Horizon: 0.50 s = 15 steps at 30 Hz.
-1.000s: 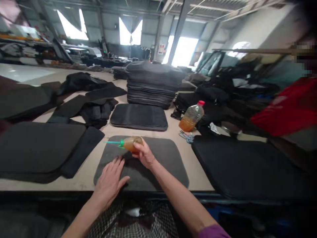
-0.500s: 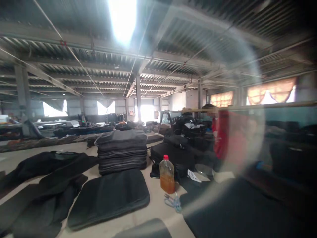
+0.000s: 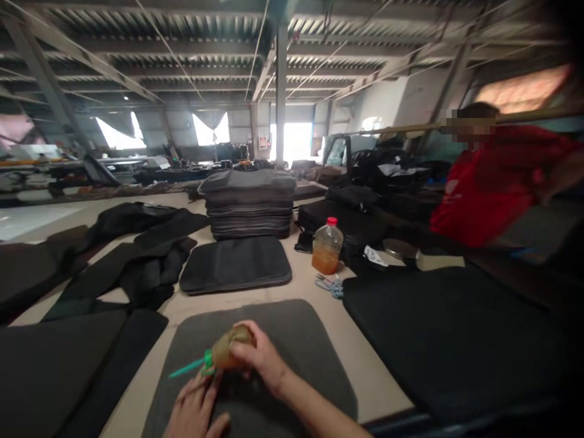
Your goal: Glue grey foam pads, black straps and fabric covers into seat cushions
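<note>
My right hand [image 3: 262,356] is wrapped round a squeeze bottle [image 3: 228,348] of brownish stuff, tilted on its side, its long green nozzle [image 3: 187,367] pointing left. Just below the nozzle's base, my left hand [image 3: 196,406] lies with fingers apart over a dark rounded panel [image 3: 292,340]. Its fingertips are close to the bottle's green collar; whether they touch it I cannot tell. Beyond the panel lies another dark rounded piece [image 3: 237,264], with a tall stack of similar pieces [image 3: 250,207] behind it.
A clear bottle of orange liquid [image 3: 325,249] with a red cap stands right of centre, scissors [image 3: 331,285] beside it. Large black pieces [image 3: 447,328] cover the right side; dark fabric [image 3: 137,274] lies left. A person in red [image 3: 488,182] leans in at right.
The view has tilted down and shifted left. Both hands and the squeeze bottle now show over the near panel. The person in red appears larger and more fully in view.
</note>
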Available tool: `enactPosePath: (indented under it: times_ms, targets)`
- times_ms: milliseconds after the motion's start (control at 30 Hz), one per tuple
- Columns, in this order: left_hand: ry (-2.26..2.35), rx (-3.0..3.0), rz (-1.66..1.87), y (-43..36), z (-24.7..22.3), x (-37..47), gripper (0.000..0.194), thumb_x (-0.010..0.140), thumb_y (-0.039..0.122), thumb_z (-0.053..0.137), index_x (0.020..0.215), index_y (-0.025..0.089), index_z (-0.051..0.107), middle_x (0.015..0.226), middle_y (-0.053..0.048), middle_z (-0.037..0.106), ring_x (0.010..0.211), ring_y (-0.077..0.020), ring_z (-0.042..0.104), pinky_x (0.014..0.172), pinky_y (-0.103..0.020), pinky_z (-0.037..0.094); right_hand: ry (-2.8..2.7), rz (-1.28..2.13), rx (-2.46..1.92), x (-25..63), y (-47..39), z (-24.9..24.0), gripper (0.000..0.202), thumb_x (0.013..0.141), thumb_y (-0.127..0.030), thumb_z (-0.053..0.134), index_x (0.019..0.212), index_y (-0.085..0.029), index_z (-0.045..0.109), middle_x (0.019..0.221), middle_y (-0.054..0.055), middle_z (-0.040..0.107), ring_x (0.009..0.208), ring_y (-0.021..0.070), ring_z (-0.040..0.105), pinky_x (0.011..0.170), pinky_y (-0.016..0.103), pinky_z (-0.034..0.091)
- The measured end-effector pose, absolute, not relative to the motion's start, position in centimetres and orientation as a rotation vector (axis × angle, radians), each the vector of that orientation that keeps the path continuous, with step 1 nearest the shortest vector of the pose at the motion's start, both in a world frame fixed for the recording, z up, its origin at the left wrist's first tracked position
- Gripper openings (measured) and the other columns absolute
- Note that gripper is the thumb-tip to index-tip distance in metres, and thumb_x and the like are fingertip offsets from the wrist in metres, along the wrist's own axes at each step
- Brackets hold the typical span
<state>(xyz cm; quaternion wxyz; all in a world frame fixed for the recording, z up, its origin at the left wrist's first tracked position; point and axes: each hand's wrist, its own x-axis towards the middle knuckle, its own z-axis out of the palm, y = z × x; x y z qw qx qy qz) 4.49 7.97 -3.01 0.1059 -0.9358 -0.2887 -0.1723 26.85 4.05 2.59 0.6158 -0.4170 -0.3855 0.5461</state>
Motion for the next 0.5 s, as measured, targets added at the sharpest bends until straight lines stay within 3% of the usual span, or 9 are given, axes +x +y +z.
enactPosePath:
  times_ms: [100,200,367,500]
  targets:
    - [-0.996,-2.845,-0.424,7.3,-0.8,5.0,0.054,0.102,0.056,0.045,0.133,0.018,0.066,0.13,-0.011,0.07,0.124,-0.0271,0.064,0.102,-0.038,0.054,-1.029,1.187,-1.093,26.7,3.5,3.5,0.055,0.085,-0.059,0.071,0.121,-0.021,0.055,0.092,0.001,0.061,0.059,0.0104,0.048,0.046,0.023,0.039]
    - [-1.148,-3.02,-0.258,6.8,1.3,6.1,0.062,0.102,0.064,0.037,0.134,0.018,0.063,0.119,-0.012,0.073,0.116,-0.0273,0.066,0.111,-0.044,0.046,-1.182,1.101,-1.185,26.5,3.8,3.6,0.055,0.086,-0.055,0.072,0.127,-0.024,0.054,0.102,0.003,0.064,0.073,0.0157,0.057,0.053,0.025,0.045]
    - [-1.217,-3.145,-0.187,6.9,0.4,6.1,0.079,0.096,0.078,0.031,0.152,0.025,0.045,0.145,-0.011,0.06,0.133,-0.0309,0.056,0.116,-0.051,0.038,-1.421,1.036,-1.201,24.9,5.5,2.7,0.054,0.086,-0.048,0.075,0.131,-0.027,0.053,0.117,0.005,0.065,0.105,0.0238,0.063,0.087,0.034,0.054]
    - [-1.226,-3.171,-0.227,6.5,-0.8,5.8,0.084,0.098,0.075,0.03,0.161,0.02,0.029,0.162,-0.011,0.04,0.148,-0.0301,0.039,0.123,-0.045,0.031,-1.629,0.979,-1.19,22.8,6.3,2.7,0.053,0.087,-0.047,0.075,0.131,-0.028,0.053,0.117,0.005,0.066,0.105,0.0253,0.065,0.093,0.039,0.054]
